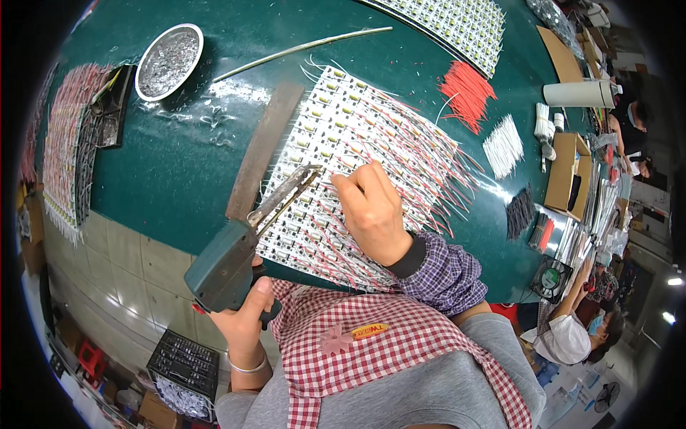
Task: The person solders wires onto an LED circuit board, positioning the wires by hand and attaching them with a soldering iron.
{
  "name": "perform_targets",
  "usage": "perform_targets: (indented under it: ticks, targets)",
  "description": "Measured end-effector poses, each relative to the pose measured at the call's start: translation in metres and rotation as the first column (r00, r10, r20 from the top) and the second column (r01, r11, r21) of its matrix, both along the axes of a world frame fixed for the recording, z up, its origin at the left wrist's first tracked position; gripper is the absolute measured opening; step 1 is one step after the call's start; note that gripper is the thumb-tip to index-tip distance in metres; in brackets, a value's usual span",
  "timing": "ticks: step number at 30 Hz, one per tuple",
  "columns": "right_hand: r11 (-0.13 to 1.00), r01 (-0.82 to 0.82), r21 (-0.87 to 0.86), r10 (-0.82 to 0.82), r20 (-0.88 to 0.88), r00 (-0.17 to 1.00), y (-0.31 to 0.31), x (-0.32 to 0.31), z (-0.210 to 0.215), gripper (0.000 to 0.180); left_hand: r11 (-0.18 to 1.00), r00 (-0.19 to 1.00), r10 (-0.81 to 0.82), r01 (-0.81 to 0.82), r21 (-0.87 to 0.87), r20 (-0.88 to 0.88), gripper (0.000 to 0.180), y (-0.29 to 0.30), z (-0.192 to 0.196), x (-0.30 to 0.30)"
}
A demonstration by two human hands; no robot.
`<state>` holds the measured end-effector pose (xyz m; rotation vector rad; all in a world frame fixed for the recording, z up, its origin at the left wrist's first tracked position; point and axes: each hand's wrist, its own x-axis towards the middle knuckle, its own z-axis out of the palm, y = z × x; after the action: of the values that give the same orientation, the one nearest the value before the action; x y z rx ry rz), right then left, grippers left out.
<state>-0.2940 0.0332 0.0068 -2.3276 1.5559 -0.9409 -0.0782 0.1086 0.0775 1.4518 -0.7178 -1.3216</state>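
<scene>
My left hand point(246, 314) grips the handle of a green soldering gun point(227, 261), whose metal tip point(304, 179) reaches onto a white circuit board panel point(350, 136) lying on the green table point(193, 157). Rows of small components and many red and white wires cover the panel. My right hand point(371, 207) rests on the panel just right of the gun's tip, fingers pinched together on a thin red wire point(336, 191).
A brown flat bar point(263, 146) lies along the panel's left edge. A round metal dish of solder scraps point(169, 61) sits at the far left. Loose red point(468, 89), white point(504, 145) and black wire bundles point(520, 212) lie right. Other people work at the right edge.
</scene>
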Motion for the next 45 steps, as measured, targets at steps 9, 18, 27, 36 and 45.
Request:
perform_targets:
  ticks: [9, 18, 27, 36, 45]
  targets:
    - [0.999, -0.011, 0.042, 0.012, -0.003, 1.000, 0.002, -0.001, 0.003, 0.031, 0.999, 0.992, 0.035, -0.035, 0.007, -0.125, 0.041, 0.008, -0.005, 0.004]
    - [1.000, -0.015, -0.013, 0.016, 0.020, 1.000, 0.010, 0.004, 0.010, 0.024, 1.000, 0.992, -0.009, 0.006, 0.028, 0.128, 0.039, 0.026, -0.017, 0.011]
    - [0.999, -0.032, 0.026, 0.032, 0.017, 0.999, 0.012, 0.006, 0.004, 0.022, 0.978, 0.900, -0.170, 0.203, -0.039, 0.401, 0.035, 0.029, -0.018, 0.015]
    - [1.000, -0.018, 0.018, 0.018, 0.005, 1.000, 0.013, 0.007, 0.002, 0.021, 0.973, 0.853, -0.118, 0.203, -0.114, 0.509, 0.021, 0.025, -0.024, 0.008]
    - [0.999, -0.021, 0.026, 0.021, 0.000, 1.000, 0.013, 0.007, 0.002, 0.022, 0.972, 0.875, -0.168, 0.225, -0.073, 0.453, 0.019, 0.020, -0.023, 0.007]
